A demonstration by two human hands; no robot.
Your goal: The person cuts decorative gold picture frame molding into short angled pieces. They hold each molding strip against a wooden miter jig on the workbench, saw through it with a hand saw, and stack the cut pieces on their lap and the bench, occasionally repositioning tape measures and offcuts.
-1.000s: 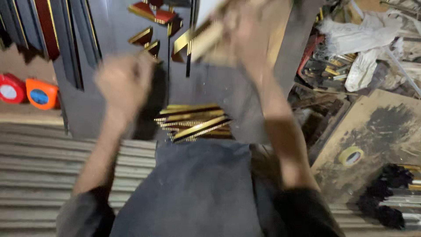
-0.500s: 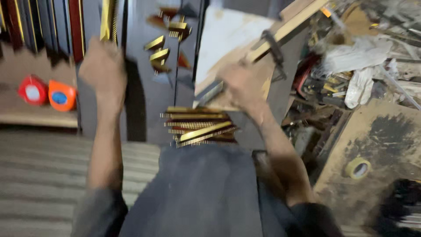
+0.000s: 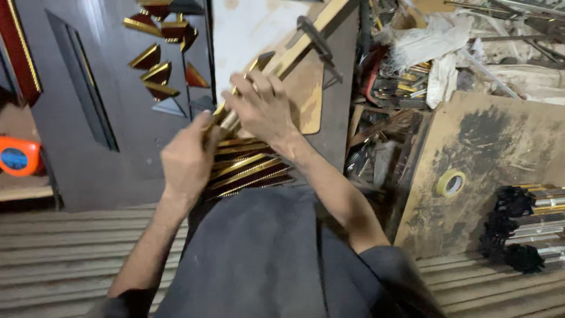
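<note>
Both hands meet on one gold and dark frame moulding strip (image 3: 259, 66) that slants up to the right. My left hand (image 3: 188, 159) grips its lower end. My right hand (image 3: 262, 109) wraps the strip a little higher. Just beneath the hands a stack of similar gold and dark red moulding pieces (image 3: 250, 168) rests at the edge of my dark-clothed lap (image 3: 265, 259). A metal clamp (image 3: 318, 41) sits on a wooden bar above the hands.
Small triangular moulding offcuts (image 3: 159, 59) lie on the grey floor at upper left. An orange tape measure (image 3: 17, 156) sits on a shelf at far left. A brown board (image 3: 488, 153) with a tape roll (image 3: 451, 182) leans at right, with black-tipped strips (image 3: 529, 227) beside it.
My left hand has come down from high at the left and now holds the strip's lower end. My right hand has stayed on the strip, which now sits lower and nearer the stack.
</note>
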